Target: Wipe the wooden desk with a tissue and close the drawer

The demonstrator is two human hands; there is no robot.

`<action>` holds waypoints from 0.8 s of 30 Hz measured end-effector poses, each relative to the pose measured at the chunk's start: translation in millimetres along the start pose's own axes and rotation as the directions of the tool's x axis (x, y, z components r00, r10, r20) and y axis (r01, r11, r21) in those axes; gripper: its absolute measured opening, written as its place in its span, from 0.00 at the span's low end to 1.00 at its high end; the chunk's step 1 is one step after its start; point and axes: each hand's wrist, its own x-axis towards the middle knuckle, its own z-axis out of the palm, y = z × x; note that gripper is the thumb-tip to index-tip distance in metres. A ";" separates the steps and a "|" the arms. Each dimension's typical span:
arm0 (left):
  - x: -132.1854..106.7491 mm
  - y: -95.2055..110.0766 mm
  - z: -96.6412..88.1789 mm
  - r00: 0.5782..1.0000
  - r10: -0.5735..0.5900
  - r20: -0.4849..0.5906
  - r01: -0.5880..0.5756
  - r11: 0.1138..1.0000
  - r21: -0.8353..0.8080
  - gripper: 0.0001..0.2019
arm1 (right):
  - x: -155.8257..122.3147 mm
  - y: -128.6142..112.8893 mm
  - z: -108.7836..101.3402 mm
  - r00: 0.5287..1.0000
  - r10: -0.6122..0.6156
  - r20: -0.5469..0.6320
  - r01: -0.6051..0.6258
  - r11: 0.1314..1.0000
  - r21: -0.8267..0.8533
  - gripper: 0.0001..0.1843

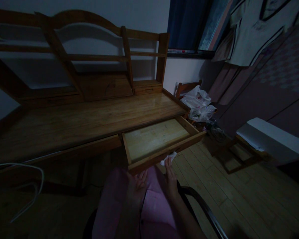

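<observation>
A wooden drawer is pulled out from the desk, and its bare inside shows. My right hand presses a crumpled white tissue against the right part of the drawer's front board, fingers pointing up. Just below the left end of that board is my left hand, above my lap, with its fingers loosely apart and nothing visible in them. Dim light blurs whether it touches the board's lower edge.
The wooden desk carries a shelf unit along the wall. Plastic bags lie on a chair at the right. A white box-like object rests on a low wooden stool. A pale cable hangs at left.
</observation>
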 end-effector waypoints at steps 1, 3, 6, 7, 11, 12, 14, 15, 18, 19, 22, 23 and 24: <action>-0.7 0.5 0.7 1.000 -0.005 -0.013 0.006 1.000 0.012 0.33 | 2.9 6.1 -2.9 0.996 0.069 -0.055 -0.069 0.997 0.018 0.42; -1.0 1.2 1.4 0.999 -0.009 -0.036 0.010 1.000 0.028 0.36 | 12.7 15.9 -12.0 0.952 0.224 -0.209 -0.216 0.975 0.062 0.37; 0.5 1.4 1.5 0.998 -0.010 -0.062 0.012 0.999 0.030 0.35 | 35.0 15.4 -32.0 0.854 0.320 -0.409 -0.304 0.947 0.107 0.33; 1.2 1.3 1.6 0.998 -0.002 -0.055 0.004 0.999 0.033 0.34 | 43.0 10.1 -38.6 0.840 0.311 -0.444 -0.293 0.950 0.111 0.33; 2.0 1.2 3.7 0.999 0.015 -0.047 -0.013 1.000 0.024 0.33 | 70.4 -22.3 -48.6 0.857 0.259 -0.446 -0.212 0.965 0.154 0.31; 1.5 1.4 4.4 0.998 0.006 -0.055 -0.005 1.000 0.023 0.33 | 74.9 -29.4 -46.2 0.864 0.260 -0.431 -0.205 0.964 0.170 0.31; 0.3 2.0 5.3 0.999 -0.009 -0.052 0.010 1.000 0.026 0.31 | 80.2 -38.8 -37.8 0.865 0.277 -0.419 -0.212 0.958 0.195 0.32; 0.3 2.0 4.9 0.999 -0.004 -0.047 0.005 1.000 0.023 0.29 | 81.0 -41.4 -32.9 0.859 0.288 -0.423 -0.221 0.954 0.201 0.32; 4.7 1.0 -0.7 1.000 0.015 -0.027 -0.014 0.999 0.029 0.27 | 77.1 -44.5 -20.4 0.841 0.324 -0.434 -0.252 0.943 0.217 0.32; 7.7 0.4 -3.8 1.000 0.014 -0.010 -0.013 0.999 0.038 0.28 | 74.1 -45.3 -17.4 0.839 0.341 -0.424 -0.264 0.936 0.231 0.32; 17.2 -1.7 -12.6 1.000 0.000 0.018 -0.001 0.997 0.075 0.30 | 62.7 -50.3 -10.2 0.848 0.388 -0.362 -0.295 0.911 0.288 0.33; 19.2 -2.1 -14.3 1.000 0.002 0.017 -0.004 0.997 0.079 0.30 | 58.7 -53.2 -7.7 0.852 0.399 -0.338 -0.302 0.903 0.306 0.33; 20.3 -2.4 -15.1 1.000 0.006 0.014 -0.007 0.997 0.076 0.29 | 54.9 -56.6 -4.9 0.855 0.411 -0.317 -0.310 0.894 0.322 0.33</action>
